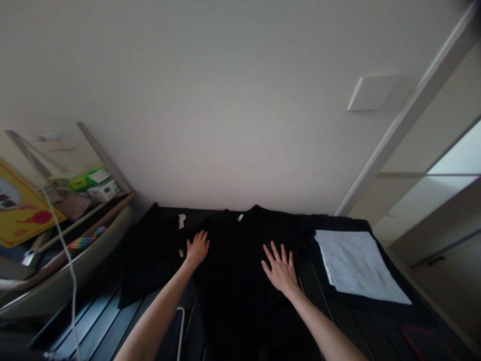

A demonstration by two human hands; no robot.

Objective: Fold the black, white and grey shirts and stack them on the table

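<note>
A black T-shirt (235, 250) lies spread flat on a dark slatted table (93, 321), its collar with a small white label toward the wall. My left hand (197, 248) rests flat on the shirt's left shoulder area, fingers stretched out. My right hand (280, 268) lies flat on the shirt's right side, fingers spread. Neither hand holds anything.
A folded white cloth (356, 265) lies on dark fabric at the right. Another black garment (150, 250) lies left of the shirt. A cluttered shelf with boxes (93, 185), a yellow board (18, 205) and a hanging white cable (69, 260) stands at the left. A pale wall is close behind.
</note>
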